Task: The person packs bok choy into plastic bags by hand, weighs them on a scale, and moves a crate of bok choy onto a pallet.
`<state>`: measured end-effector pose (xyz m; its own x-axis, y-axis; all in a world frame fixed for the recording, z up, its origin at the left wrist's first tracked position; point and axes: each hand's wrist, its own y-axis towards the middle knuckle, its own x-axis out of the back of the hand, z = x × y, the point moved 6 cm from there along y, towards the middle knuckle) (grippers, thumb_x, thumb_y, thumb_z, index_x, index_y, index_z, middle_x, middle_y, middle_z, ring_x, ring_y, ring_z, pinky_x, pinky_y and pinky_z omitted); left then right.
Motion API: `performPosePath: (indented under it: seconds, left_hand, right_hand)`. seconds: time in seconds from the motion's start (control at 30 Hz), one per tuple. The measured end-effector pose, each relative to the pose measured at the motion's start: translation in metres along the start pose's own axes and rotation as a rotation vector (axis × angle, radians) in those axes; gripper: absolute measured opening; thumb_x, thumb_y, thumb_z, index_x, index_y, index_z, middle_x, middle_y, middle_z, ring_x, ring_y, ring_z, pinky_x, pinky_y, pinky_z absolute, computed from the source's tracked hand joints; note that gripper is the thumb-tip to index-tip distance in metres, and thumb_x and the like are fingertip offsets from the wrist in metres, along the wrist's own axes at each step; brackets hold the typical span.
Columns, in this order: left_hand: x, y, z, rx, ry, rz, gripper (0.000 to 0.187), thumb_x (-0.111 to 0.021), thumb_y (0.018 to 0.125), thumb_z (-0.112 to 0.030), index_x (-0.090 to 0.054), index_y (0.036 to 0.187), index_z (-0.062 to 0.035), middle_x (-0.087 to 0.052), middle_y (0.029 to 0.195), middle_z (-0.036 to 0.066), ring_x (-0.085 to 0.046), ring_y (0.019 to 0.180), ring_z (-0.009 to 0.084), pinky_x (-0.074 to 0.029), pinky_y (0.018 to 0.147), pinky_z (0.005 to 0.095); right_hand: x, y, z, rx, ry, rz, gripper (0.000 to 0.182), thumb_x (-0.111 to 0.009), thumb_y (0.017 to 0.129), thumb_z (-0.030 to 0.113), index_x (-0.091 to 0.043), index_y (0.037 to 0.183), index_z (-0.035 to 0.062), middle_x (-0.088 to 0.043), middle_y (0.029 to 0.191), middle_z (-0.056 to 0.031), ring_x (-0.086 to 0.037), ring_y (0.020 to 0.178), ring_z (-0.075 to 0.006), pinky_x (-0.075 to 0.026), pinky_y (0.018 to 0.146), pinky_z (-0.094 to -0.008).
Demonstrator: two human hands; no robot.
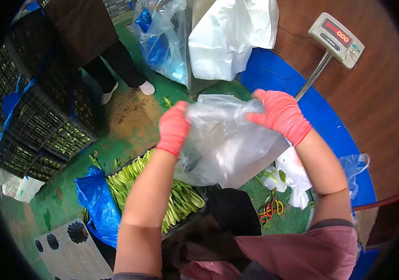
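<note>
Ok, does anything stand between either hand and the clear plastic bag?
Nothing visible beyond the pink gloves: the left hand and right hand both hold the clear plastic bag, one at each side.

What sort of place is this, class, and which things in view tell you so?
Probably a vegetable packing area: neatly laid leafy greens, a digital scale at upper right, and a clear plastic bag being handled.

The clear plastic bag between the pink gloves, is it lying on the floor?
No, the pink-gloved left hand and right hand hold the clear plastic bag up.
</note>
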<state>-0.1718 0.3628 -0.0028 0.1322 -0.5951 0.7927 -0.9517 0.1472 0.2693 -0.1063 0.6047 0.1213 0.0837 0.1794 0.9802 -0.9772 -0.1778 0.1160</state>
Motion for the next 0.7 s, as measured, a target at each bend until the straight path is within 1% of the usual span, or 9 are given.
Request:
performPosePath:
  seconds: [0.03,0.1,0.2,0.27,0.33,0.47,0.53,0.6,0.7]
  left_hand:
    - [0.003,0.015,0.023,0.076,-0.235,-0.038,0.028,-0.060,0.078,-0.012,-0.062,0.105,-0.0029,-0.067,0.097,0.018,-0.064,0.086,0.0332,-0.050,0.080,0.0376]
    - [-0.023,0.036,0.043,0.157,-0.817,0.259,0.027,-0.059,0.085,-0.020,-0.063,0.104,-0.0008,-0.068,0.095,0.016,-0.065,0.090,0.0292,-0.049,0.081,0.0381]
    - [-0.042,0.051,0.029,0.224,-0.783,0.157,0.041,-0.058,0.090,-0.020,-0.051,0.124,0.0003,-0.062,0.114,0.015,-0.057,0.108,0.0259,-0.044,0.093,0.0357]
    - [-0.043,0.041,0.006,0.325,-0.688,0.161,0.071,-0.064,0.086,-0.027,-0.030,0.142,-0.0017,-0.046,0.135,0.020,-0.043,0.126,0.0279,-0.034,0.103,0.0368]
    - [-0.074,0.045,0.033,0.366,-0.677,0.269,0.095,-0.070,0.077,-0.033,-0.013,0.148,-0.0063,-0.038,0.140,0.025,-0.038,0.131,0.0307,-0.033,0.105,0.0356]
    - [-0.003,0.025,0.080,0.448,-0.620,0.136,0.092,-0.071,0.075,-0.036,-0.021,0.146,-0.0055,-0.040,0.139,0.024,-0.040,0.129,0.0309,-0.034,0.104,0.0340]
    - [0.047,-0.010,0.090,0.305,-0.540,0.265,0.073,-0.067,0.080,-0.033,-0.035,0.140,-0.0039,-0.044,0.137,0.019,-0.043,0.127,0.0280,-0.034,0.105,0.0342]
    - [0.082,-0.064,0.122,0.231,-0.438,0.114,0.055,-0.061,0.086,-0.030,-0.046,0.131,-0.0038,-0.048,0.134,0.017,-0.044,0.126,0.0276,-0.033,0.105,0.0347]
    - [0.129,-0.164,0.155,0.158,-0.145,-0.013,0.049,-0.061,0.086,-0.025,-0.048,0.129,-0.0051,-0.050,0.130,0.018,-0.044,0.125,0.0308,-0.034,0.105,0.0368]
  right_hand:
    - [-0.010,0.002,-0.014,-0.058,-0.415,0.234,0.048,-0.070,0.075,0.023,-0.054,0.117,0.0056,-0.060,0.086,-0.0144,-0.062,0.085,-0.0289,-0.050,0.073,-0.0410]
    - [-0.029,0.005,-0.067,-0.058,-0.567,0.245,0.062,-0.069,0.070,0.014,-0.048,0.128,0.0089,-0.061,0.098,-0.0145,-0.061,0.091,-0.0332,-0.051,0.073,-0.0432]
    - [-0.025,0.000,-0.083,-0.116,-0.735,0.178,0.059,-0.062,0.074,0.005,-0.047,0.130,0.0149,-0.058,0.117,-0.0132,-0.060,0.101,-0.0302,-0.051,0.078,-0.0418]
    - [-0.039,-0.005,-0.066,0.140,-0.663,-0.016,0.072,-0.065,0.071,0.004,-0.039,0.138,0.0165,-0.047,0.134,-0.0133,-0.050,0.117,-0.0308,-0.046,0.091,-0.0404]
    - [-0.055,-0.013,-0.062,0.152,-0.615,-0.023,0.075,-0.066,0.068,0.003,-0.039,0.137,0.0153,-0.044,0.137,-0.0139,-0.046,0.121,-0.0320,-0.042,0.096,-0.0412]
    - [-0.051,-0.040,0.010,0.320,-0.306,-0.072,0.084,-0.070,0.062,0.005,-0.037,0.139,0.0106,-0.041,0.139,-0.0165,-0.037,0.129,-0.0346,-0.032,0.106,-0.0416]
    - [-0.067,-0.060,0.053,0.392,0.227,0.189,0.083,-0.073,0.068,0.013,-0.034,0.140,0.0046,-0.039,0.140,-0.0199,-0.033,0.133,-0.0343,-0.028,0.109,-0.0408]
    - [-0.109,-0.063,0.123,0.230,1.104,0.508,0.092,-0.075,0.072,0.027,-0.024,0.143,-0.0037,-0.032,0.143,-0.0252,-0.027,0.137,-0.0344,-0.023,0.112,-0.0401]
    - [-0.245,-0.043,0.182,-0.013,0.690,0.624,0.130,-0.076,0.061,0.061,-0.005,0.144,-0.0075,-0.011,0.150,-0.0275,-0.009,0.142,-0.0346,-0.013,0.115,-0.0387]
